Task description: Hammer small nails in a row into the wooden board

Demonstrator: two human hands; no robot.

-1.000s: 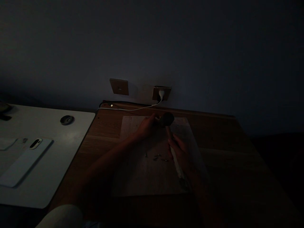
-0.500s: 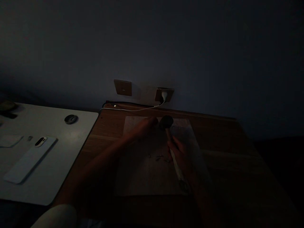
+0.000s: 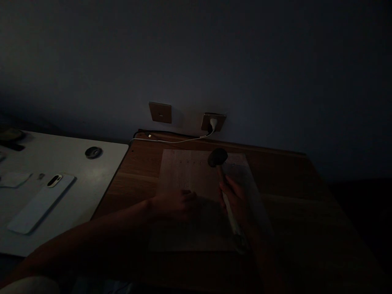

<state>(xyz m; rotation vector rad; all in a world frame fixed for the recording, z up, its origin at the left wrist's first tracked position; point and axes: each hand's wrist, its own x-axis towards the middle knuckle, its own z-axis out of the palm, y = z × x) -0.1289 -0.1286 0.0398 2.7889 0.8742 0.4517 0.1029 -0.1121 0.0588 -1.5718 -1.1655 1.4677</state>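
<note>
A wooden-handled mallet (image 3: pixel 218 158) with a dark round head is held in my right hand (image 3: pixel 237 200), its fingers wrapped round the handle over the right part of a pale board (image 3: pixel 174 175). Low over the board's left-middle part is my left hand (image 3: pixel 177 205), its fingers curled in. Whatever those fingers hold, if anything, is hidden in the dark. Several small dark marks or nail tips stand in a row near the board's far edge.
On the left, a white table (image 3: pixel 104 175) bears a phone (image 3: pixel 43 204) and a dark ring-shaped roll (image 3: pixel 93 152). A white cable runs along the wall to a plug (image 3: pixel 213 122) in the socket. The board lies on a wooden table (image 3: pixel 288 179).
My left hand has moved from the board's far edge toward me, over where several small metal pieces lay. My right hand still holds the mallet, almost unmoved.
</note>
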